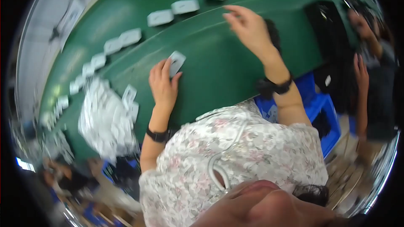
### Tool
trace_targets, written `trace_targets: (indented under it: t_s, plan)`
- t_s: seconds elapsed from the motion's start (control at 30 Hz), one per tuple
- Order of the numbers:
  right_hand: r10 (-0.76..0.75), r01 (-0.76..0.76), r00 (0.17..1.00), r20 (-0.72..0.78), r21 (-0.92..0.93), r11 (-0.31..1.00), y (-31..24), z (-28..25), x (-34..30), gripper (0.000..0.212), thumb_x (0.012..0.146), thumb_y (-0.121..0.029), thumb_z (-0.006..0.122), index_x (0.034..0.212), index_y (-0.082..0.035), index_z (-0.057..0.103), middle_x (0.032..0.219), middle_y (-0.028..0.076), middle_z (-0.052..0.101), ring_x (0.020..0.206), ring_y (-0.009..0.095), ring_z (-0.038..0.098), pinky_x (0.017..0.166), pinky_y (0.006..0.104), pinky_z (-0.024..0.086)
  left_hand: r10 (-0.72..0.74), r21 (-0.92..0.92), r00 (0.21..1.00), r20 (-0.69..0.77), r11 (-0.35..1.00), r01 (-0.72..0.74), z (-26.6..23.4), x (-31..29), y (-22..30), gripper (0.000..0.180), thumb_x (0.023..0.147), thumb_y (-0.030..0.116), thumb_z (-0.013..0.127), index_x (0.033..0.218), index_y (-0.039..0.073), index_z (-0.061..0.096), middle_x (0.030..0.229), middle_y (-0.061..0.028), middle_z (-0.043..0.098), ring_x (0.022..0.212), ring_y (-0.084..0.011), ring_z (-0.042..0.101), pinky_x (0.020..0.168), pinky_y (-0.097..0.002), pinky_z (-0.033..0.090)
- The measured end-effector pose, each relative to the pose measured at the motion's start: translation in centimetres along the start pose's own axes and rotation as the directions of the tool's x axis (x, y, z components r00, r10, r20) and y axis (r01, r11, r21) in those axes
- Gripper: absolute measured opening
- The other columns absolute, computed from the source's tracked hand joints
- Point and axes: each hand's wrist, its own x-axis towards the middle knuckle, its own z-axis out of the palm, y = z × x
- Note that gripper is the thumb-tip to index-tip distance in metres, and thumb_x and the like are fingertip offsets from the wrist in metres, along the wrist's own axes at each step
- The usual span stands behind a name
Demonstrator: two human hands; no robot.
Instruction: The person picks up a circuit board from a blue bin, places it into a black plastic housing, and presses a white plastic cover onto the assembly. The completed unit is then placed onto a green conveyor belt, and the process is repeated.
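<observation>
Curving over smooth green tabletop [206,75], the left hand [163,83] holds a rectangular card [177,62].

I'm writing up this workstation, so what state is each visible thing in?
Left hand: grip closed on a piece
Flat white piece: held
Right hand: grip open, nothing held
Row of white pieces: lined up, unevenly spaced
Plastic bag: bulging, crumpled
Blue crate: open-topped, things inside
Wristband: worn on left wrist
</observation>
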Motion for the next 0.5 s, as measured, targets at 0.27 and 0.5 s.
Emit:
trace_targets:
  t_s: [0.27,0.5]
  plan:
    - [0.042,-0.121,0.906,0.421,0.163,0.979,-1.0,3.9,-5.8,0.027,0.095,-0.013,0.056,0.120,-0.002,0.061,0.099,0.004,0.067,0.075,0.007,0.058,0.067,0.0196,0.046,-0.209,-0.043,0.934,-0.290,0.978,0.206,-5.6,-7.6,-0.1,0.050,0.074,0.008,0.072,0.121,0.005,0.055,0.117,-0.0150,0.056,0.104,-0.0342,0.054,0.088,-0.0411,0.045]
    - [-0.172,0.040,0.742,0.648,0.214,0.976,-4.4,9.1,-7.5,0.026,0.096,-0.014,0.057,0.119,-0.004,0.062,0.098,0.005,0.067,0.074,0.007,0.059,0.066,0.0199,0.047,-0.548,-0.068,0.400,-0.734,0.646,0.760,-11.8,-24.9,-2.4,0.019,0.085,0.004,0.060,0.103,0.003,0.060,0.096,-0.0146,0.059,0.084,-0.0287,0.058,0.073,-0.0351,0.048]
